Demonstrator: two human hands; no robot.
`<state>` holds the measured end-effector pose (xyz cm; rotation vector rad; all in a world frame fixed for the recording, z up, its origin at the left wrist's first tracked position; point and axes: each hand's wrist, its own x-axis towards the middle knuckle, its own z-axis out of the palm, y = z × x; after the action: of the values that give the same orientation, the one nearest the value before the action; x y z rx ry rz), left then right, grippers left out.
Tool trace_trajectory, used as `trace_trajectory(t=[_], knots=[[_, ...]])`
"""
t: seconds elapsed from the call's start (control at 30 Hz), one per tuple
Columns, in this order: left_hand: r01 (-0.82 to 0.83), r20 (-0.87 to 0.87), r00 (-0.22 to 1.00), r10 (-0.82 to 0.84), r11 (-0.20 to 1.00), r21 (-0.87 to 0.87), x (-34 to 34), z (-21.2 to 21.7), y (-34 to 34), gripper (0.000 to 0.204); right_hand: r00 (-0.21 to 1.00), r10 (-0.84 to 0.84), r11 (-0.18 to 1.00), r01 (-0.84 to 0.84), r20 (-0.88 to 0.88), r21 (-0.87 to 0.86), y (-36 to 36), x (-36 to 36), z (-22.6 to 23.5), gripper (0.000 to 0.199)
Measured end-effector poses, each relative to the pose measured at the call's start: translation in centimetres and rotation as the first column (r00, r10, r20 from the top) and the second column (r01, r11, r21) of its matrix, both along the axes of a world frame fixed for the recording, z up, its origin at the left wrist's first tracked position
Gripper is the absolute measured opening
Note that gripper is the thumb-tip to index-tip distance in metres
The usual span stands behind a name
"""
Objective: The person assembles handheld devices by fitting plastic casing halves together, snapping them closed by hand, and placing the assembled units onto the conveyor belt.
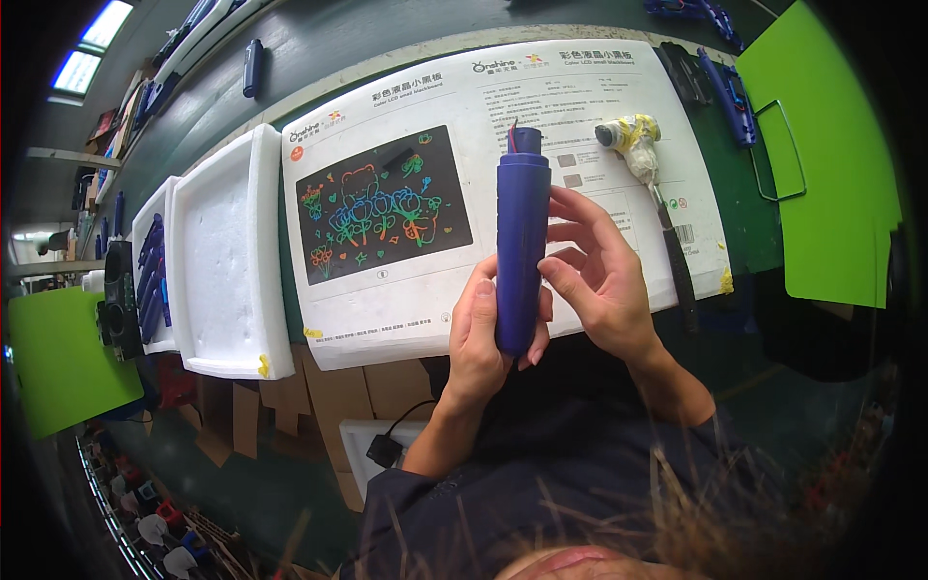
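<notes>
A dark blue plastic tube [523,242], long and ridged near its top, stands upright in front of me, with thin red wires poking out of its upper end. My left hand [478,333] wraps around its lower part. My right hand [599,275] touches its right side, fingers curled against it. Both hands hover over a large white printed sheet [406,290] showing a black drawing board with coloured doodles.
A soldering iron [650,169] with a taped handle lies on the sheet to the right. White foam trays [232,261] stand at the left, one holding several blue parts [152,280]. Green boards [831,164] lie at the right and left. Blue parts [732,97] lie at the back right.
</notes>
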<state>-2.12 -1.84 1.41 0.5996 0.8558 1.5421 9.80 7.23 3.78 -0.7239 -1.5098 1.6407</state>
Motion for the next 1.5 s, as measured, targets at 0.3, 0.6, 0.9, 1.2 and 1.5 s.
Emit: trace_trajectory(t=[0.3,0.6,0.9,1.2,1.5], knots=[[-0.192,-0.703,0.672,0.232,0.972,0.138,-0.7,-1.5,1.4,0.036,0.875,0.147,0.962,-0.234,0.461,0.139,4.8,-2.8,2.4,0.046],[-0.313,-0.792,0.552,0.261,0.945,0.093,-3.9,-2.4,2.1,0.021,0.496,-0.332,0.816,-0.276,0.803,0.508,31.8,-28.3,-0.8,0.05],[-0.373,-0.775,0.594,0.214,0.927,-0.03,-4.8,-1.9,1.5,0.015,0.18,-0.174,0.62,-0.744,0.968,0.25,43.7,-26.5,2.1,0.103],[-0.318,-0.755,0.616,0.225,0.948,0.023,-4.0,-2.5,2.2,0.016,0.1,-0.25,0.663,-0.708,0.963,0.245,43.8,-11.8,1.9,0.06],[-0.222,-0.131,0.965,0.228,0.973,0.059,-2.5,0.1,5.5,0.057,0.65,0.472,0.835,-0.547,0.596,-0.064,22.4,-4.7,3.5,0.045]])
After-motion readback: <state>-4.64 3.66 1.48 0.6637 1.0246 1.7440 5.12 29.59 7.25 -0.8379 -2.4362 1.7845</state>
